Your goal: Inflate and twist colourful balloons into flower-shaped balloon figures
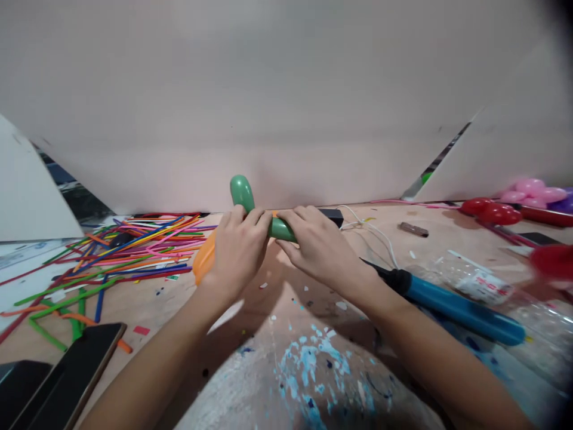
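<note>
My left hand [236, 251] and my right hand [319, 246] are both closed around a green twisting balloon [242, 192] above the middle of the worktable. One rounded green bubble sticks up behind my left fingers, and another green section shows between the two hands. An orange balloon piece [204, 260] bulges out below my left hand, pressed against the palm. My fingers wrap over the balloon, so the joint between the bubbles is hidden.
A heap of several uninflated coloured balloons [129, 251] lies at the left. A blue balloon pump [452, 306] lies right of my forearm, near a white cable [376, 234] and a plastic bag [478, 282]. Red balloons [490, 212] and pink balloons [532, 190] sit far right. A phone [74, 373] lies front left.
</note>
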Demonstrator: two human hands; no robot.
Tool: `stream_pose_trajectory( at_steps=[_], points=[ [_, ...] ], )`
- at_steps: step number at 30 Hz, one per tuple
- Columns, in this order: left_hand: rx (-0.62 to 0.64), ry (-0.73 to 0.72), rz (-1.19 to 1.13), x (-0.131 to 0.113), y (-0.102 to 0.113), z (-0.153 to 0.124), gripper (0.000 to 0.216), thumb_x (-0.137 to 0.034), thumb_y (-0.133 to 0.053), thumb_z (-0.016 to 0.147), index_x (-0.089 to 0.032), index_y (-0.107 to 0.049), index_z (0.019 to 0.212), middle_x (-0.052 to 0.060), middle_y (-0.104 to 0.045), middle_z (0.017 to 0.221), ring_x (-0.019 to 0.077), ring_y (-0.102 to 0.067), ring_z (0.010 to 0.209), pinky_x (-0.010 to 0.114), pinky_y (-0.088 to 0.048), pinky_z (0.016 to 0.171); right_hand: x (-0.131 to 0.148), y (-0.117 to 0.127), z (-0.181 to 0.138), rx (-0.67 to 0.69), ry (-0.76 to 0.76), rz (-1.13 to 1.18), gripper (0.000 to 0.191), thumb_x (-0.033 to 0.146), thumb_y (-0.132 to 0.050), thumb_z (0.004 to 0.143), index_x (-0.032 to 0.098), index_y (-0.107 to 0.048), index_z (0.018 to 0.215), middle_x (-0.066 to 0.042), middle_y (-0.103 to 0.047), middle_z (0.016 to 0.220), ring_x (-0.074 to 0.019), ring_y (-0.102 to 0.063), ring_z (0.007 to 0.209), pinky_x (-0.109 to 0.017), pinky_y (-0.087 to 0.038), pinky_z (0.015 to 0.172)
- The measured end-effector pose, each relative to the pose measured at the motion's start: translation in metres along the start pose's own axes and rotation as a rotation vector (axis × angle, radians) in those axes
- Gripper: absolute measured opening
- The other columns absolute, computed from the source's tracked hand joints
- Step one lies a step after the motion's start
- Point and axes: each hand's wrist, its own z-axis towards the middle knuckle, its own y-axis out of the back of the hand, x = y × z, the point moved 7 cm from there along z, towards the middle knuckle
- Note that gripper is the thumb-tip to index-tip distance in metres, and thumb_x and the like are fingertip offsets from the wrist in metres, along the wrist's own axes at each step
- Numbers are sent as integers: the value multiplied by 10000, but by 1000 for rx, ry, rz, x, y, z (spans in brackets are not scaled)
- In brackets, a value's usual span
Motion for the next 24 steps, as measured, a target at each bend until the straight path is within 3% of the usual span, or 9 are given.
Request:
stream_pose_trajectory(
  at_steps=[6, 9, 12, 16, 19, 24],
  points=[
    [20, 21, -95, 11, -10, -1, 209, -160, -506, 878, -188, -669, 1005, 114, -719, 910, 287, -529, 843, 399, -404, 721, -7, -22, 2, 71, -54, -100, 338, 437, -475, 948, 119, -581, 904, -183, -643, 839, -327, -568, 839, -439, -427, 743],
    [46, 69, -156, 15, -13, -1, 192, -226, -528, 880, -167, -661, 1005, 133, -698, 854, 296, -545, 839, 386, -404, 702, -15, -22, 6, 23, -77, 215, 250, 397, -475, 951, 153, -519, 988, -142, -633, 926, -276, -581, 872, -396, -444, 757],
    [87, 129, -182, 21, -15, -1, 226, -302, -529, 884, -151, -649, 1001, 129, -666, 796, 293, -568, 805, 363, -399, 660, -29, -24, 9, -17, -167, 651, 336, 384, -494, 924, 184, -391, 1174, -102, -588, 1039, -217, -585, 908, -363, -467, 791],
    [71, 189, -241, 34, -17, -2, 227, -309, -525, 880, -157, -644, 1000, 115, -668, 808, 280, -597, 781, 348, -403, 653, -33, -47, 7, 107, -234, 1013, 304, 319, -411, 918, 218, -328, 1193, -97, -543, 1128, -192, -570, 964, -345, -487, 783],
    [60, 212, -314, 37, -19, -4, 239, -329, -533, 879, -172, -647, 1019, 94, -680, 803, 254, -608, 730, 337, -411, 660, -26, -59, 6, 128, -191, 1164, 329, 346, -409, 927, 233, -333, 1226, -92, -535, 1179, -190, -552, 1040, -357, -478, 859],
    [114, 233, -502, 32, -17, -4, 305, -380, -548, 864, -187, -667, 1069, 83, -687, 814, 242, -609, 729, 341, -445, 709, -22, -58, 4, -58, -136, 1177, 358, 365, -417, 923, 206, -343, 1235, -111, -464, 1215, -199, -486, 1132, -392, -403, 991]
  ],
)
